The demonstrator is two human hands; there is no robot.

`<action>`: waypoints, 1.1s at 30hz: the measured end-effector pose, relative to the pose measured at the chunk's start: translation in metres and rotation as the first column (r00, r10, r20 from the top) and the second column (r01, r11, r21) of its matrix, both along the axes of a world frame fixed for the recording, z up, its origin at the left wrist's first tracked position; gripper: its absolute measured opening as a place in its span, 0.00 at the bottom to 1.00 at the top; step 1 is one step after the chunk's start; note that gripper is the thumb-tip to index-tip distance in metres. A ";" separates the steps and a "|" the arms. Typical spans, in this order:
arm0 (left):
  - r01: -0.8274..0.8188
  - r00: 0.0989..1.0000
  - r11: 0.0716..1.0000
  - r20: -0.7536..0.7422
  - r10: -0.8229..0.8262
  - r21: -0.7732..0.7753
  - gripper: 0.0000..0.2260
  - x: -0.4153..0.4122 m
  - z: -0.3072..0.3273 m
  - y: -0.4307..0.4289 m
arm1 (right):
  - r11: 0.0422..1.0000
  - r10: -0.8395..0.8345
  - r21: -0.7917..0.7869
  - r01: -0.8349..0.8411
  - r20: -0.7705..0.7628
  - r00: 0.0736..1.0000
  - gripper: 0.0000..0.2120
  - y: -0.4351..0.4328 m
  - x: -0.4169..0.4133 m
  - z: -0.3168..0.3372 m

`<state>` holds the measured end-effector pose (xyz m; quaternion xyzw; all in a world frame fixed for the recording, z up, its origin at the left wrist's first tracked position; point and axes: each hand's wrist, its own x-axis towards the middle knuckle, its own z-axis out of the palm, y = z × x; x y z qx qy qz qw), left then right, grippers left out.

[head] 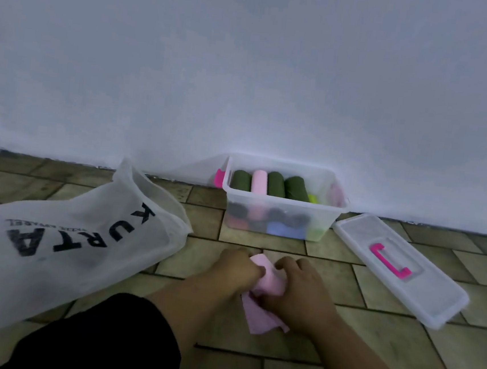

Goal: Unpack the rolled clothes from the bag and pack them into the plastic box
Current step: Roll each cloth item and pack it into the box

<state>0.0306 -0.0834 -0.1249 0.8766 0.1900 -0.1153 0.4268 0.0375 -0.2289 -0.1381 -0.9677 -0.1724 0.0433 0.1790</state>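
A pink cloth [269,285], partly rolled, lies on the tiled floor in front of me. My left hand [238,268] grips its left end with curled fingers, and my right hand [300,291] grips its right side; a loose flap trails toward me. The clear plastic box [277,217] stands open against the wall, holding several rolled clothes: dark green rolls [276,184] and a pink roll [259,181] on top, with blue, red and dark ones below. The white bag [67,244] printed "KURTA" lies slumped on the floor at the left, its mouth toward the box.
The box's clear lid [400,268] with a pink handle lies flat on the floor to the right of the box. A white wall [247,65] runs behind everything. My dark-clothed knee [108,341] is at the lower left.
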 end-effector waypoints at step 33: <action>0.460 0.882 0.767 -0.129 -0.454 0.448 0.12 0.026 0.003 0.037 | 0.990 -0.090 0.121 0.070 0.167 0.982 0.33 0.016 -0.039 -0.011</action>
